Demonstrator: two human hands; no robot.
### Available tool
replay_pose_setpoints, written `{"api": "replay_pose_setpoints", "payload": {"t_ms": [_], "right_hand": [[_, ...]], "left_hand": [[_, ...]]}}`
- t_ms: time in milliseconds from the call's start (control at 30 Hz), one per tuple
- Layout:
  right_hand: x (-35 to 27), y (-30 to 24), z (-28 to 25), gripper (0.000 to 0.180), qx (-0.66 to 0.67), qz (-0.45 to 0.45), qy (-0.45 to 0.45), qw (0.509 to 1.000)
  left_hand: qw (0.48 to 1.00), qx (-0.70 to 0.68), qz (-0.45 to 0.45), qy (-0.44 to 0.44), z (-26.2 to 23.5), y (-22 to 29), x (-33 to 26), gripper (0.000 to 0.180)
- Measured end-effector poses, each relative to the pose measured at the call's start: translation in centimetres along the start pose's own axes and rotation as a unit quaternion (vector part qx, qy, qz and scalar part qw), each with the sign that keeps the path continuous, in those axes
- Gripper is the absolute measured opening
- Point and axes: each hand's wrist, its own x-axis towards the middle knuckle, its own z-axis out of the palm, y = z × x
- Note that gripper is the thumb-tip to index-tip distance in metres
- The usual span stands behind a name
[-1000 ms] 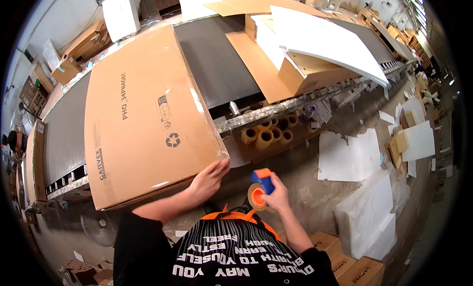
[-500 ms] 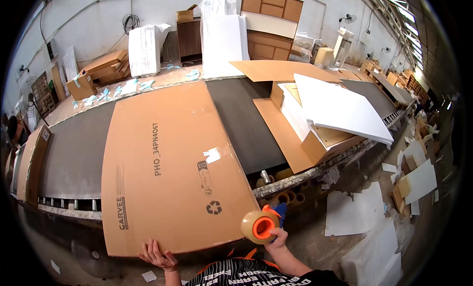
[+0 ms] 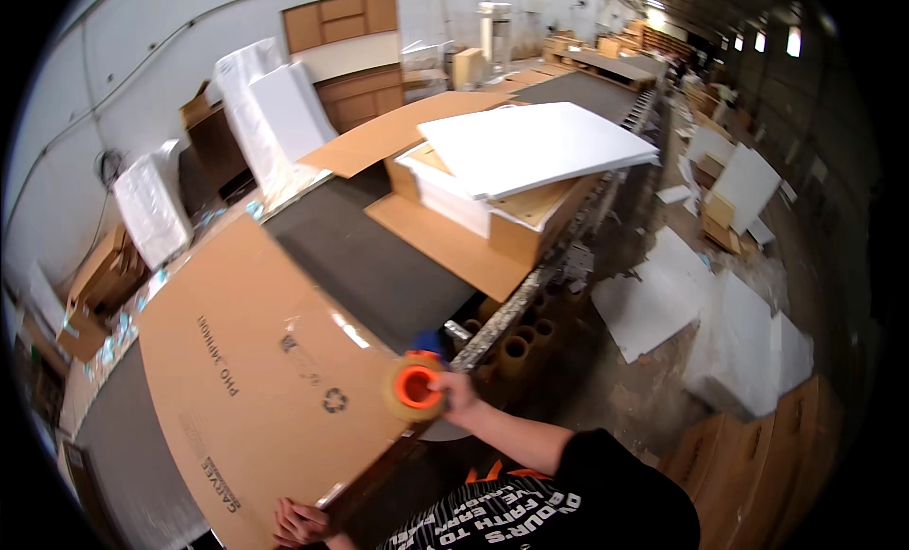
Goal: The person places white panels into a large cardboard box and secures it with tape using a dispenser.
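Note:
A large flat brown cardboard box [image 3: 275, 361] lies on the dark conveyor belt in front of me, with strips of shiny clear tape at its right edge. My right hand [image 3: 456, 397] grips a tape dispenser [image 3: 428, 343], blue and orange, carrying a thick roll of tan packing tape [image 3: 396, 387]. It is held over the box's right edge, near the belt's metal rail. At the box's near edge, my left hand [image 3: 301, 523] rests with its fingers lying on the cardboard, slightly bent and a little blurred.
Further along the dark belt [image 3: 369, 257], an open carton [image 3: 516, 230] holds white panels, one white board [image 3: 540, 148] lying askew on top. Cardboard tubes [image 3: 516, 346] sit below the rail [image 3: 511, 313]. White sheets [image 3: 653, 290] litter the floor; brown cartons [image 3: 748, 474] stand at lower right.
The view has swung to the right, bringing brown cartons into sight at lower right. My right hand still holds the tape dispenser by the box's right edge; my left hand stays at its near edge.

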Motion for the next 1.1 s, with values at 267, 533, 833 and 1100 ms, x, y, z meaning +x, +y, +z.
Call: {"api": "replay_pose_setpoints", "payload": {"t_ms": [267,533,833,1100], "right_hand": [[3.1,0.6,3.1,0.053,-0.187,-0.100,0.019,0.977],[-17.9,-11.6,-18.9,0.067,-0.142,0.024,0.099,0.985],[-32.6,-29.0,-35.2,0.053,0.074,-0.151,0.321,0.932],[-28.8,-36.5,-42.6,0.049,0.095,-0.212,0.315,0.920]], "left_hand": [[0.960,-0.037,-0.040,-0.275,8.7,-5.5,6.7,0.044],[0.767,-0.516,-0.235,-0.300,1.8,15.2,-0.3,0.045],[0.571,-0.593,-0.344,-0.452,9.0,42.5,-0.3,0.087],[0.594,-0.529,-0.301,-0.527,17.7,63.0,7.5,0.095]]}}
